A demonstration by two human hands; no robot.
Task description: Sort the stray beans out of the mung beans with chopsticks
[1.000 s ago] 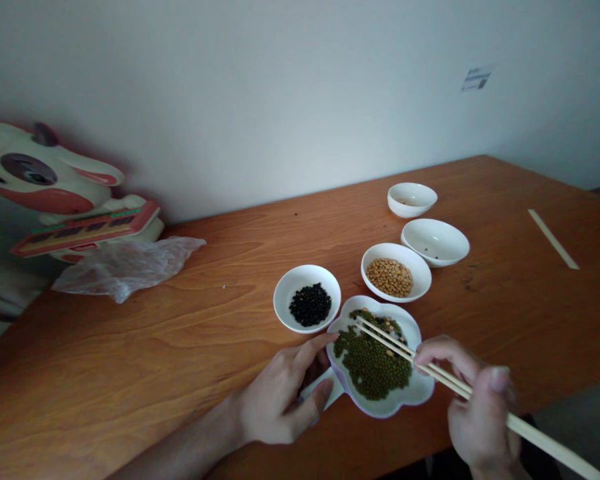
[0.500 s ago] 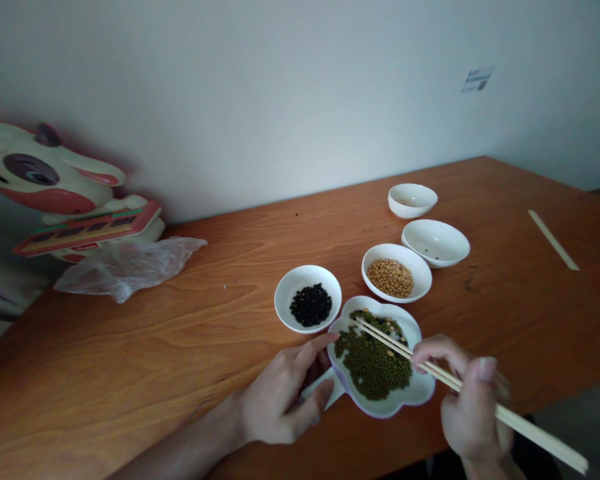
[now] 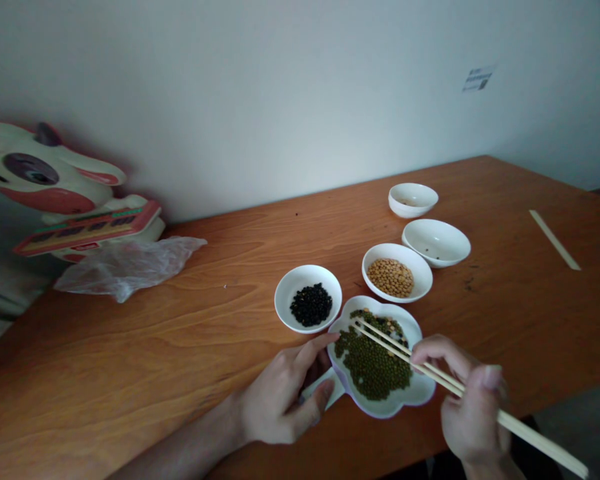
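My left hand (image 3: pixel 285 393) grips the left rim of a white flower-shaped dish (image 3: pixel 420 390) at the table's near edge, thumb under it and fingers along the rim. The dish holds a heap of green beans (image 3: pixel 373 367) mixed with a few yellow and black ones. My right hand (image 3: pixel 467 407) is closed on a pair of wooden chopsticks (image 3: pixel 405 350), whose tips rest over the beans near the dish's far left side. A white bowl of black beans (image 3: pixel 309 303) sits just behind the dish, and a white bowl of yellow beans (image 3: pixel 391 277) stands to its right.
Two more white bowls (image 3: pixel 436 241) (image 3: pixel 413 199) stand in a row further back right, almost empty. A thin wooden stick (image 3: pixel 554 239) lies at far right. A crumpled clear plastic bag (image 3: pixel 125 265) and a cartoon-animal toy (image 3: pixel 55 193) are at the table's (image 3: pixel 180 347) left rear, by the wall.
My right hand has shifted slightly on the chopsticks, whose tips stay over the beans. The left hand and the bowls have not moved.
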